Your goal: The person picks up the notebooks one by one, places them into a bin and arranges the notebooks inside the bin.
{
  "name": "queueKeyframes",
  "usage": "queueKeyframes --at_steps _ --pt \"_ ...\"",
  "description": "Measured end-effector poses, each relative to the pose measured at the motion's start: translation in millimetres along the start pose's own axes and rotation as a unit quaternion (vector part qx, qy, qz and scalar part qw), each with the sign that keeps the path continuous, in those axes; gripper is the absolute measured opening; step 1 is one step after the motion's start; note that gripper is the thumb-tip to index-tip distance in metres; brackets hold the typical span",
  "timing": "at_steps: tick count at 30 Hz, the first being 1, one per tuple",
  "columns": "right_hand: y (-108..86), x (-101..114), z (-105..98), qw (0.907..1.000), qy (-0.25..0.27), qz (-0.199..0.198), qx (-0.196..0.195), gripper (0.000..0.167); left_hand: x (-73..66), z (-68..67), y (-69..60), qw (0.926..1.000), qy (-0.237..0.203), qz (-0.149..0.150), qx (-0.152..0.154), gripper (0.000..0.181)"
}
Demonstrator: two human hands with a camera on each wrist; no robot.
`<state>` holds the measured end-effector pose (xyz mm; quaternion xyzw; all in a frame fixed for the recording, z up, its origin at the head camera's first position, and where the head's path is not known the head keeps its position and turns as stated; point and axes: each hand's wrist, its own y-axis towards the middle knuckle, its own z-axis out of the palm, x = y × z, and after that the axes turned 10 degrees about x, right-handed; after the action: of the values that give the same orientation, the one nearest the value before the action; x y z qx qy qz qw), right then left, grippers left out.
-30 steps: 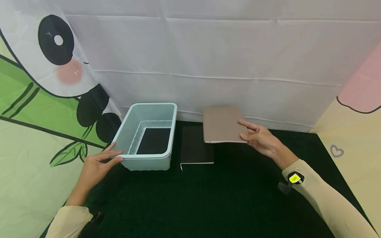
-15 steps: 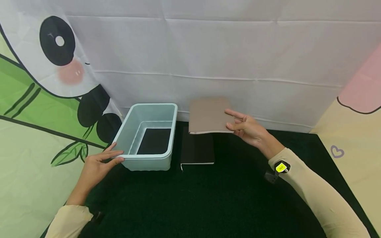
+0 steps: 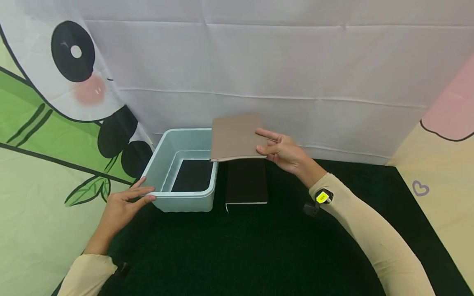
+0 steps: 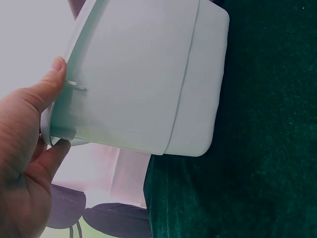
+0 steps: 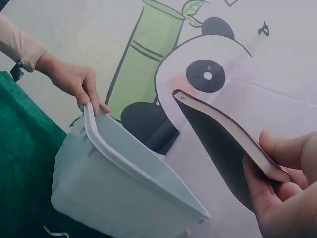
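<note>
My left hand grips the front left corner of a pale blue plastic bin, thumb on its outer wall. On the bin's floor lies a flat black rectangle, like a notebook cover. My right hand pinches the right edge of a taupe notebook. That notebook is in the air, its left edge over the bin's right rim; its dark underside and page edges show in the right wrist view. Beneath and to its right, a black notebook with a white ribbon lies on the dark green cloth, beside the bin.
A dark green cloth covers the table. Behind it hangs a white fabric backdrop with a printed panda at the left. A yellow-faced device is strapped to my right wrist.
My right hand has carried the taupe notebook left and slightly up, from above the black notebook's right side to the bin's right rim. My left hand has stayed on the bin.
</note>
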<state>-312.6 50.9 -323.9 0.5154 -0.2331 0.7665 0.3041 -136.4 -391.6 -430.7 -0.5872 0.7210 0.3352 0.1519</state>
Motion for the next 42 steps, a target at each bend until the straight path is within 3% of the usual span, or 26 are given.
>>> queueKeyframes --at_steps 16,24,42 --pt "39.9 -28.5 33.1 0.9997 0.012 0.004 0.019 0.063 4.0 3.7 1.8 0.9996 -0.003 0.027 -0.01 0.031" --pt "61.3 -44.2 49.8 0.9998 0.017 0.008 0.011 0.062 2.9 3.5 1.8 0.9998 0.002 0.018 -0.011 0.03" --pt "102.2 -77.4 88.8 0.9972 -0.066 0.033 -0.001 0.067 2.8 4.4 1.4 0.9997 0.007 0.018 -0.017 0.028"
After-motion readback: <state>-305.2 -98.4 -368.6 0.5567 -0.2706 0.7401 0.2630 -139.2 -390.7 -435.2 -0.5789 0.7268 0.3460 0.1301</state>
